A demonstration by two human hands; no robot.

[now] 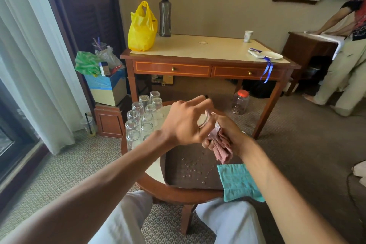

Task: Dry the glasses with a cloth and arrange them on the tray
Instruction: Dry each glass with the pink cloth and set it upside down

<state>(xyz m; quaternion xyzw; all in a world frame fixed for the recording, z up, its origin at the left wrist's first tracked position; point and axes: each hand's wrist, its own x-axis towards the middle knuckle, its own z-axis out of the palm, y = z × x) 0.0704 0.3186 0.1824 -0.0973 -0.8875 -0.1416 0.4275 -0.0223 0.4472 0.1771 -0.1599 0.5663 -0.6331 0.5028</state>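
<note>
Knees (126, 222) cropped, left hand (184, 125) masking glass (207, 119), right hand (230, 130) half under cloth (222, 150)

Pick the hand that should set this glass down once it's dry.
Left, probably. The left hand already grips the clear drinking glass, and the rows of upturned clear glasses stand on its side. The right hand is wrapped round the pink cloth.

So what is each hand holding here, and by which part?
The left hand grips a glass around its side; the right hand holds a pink cloth, bunched up against the glass.
</note>
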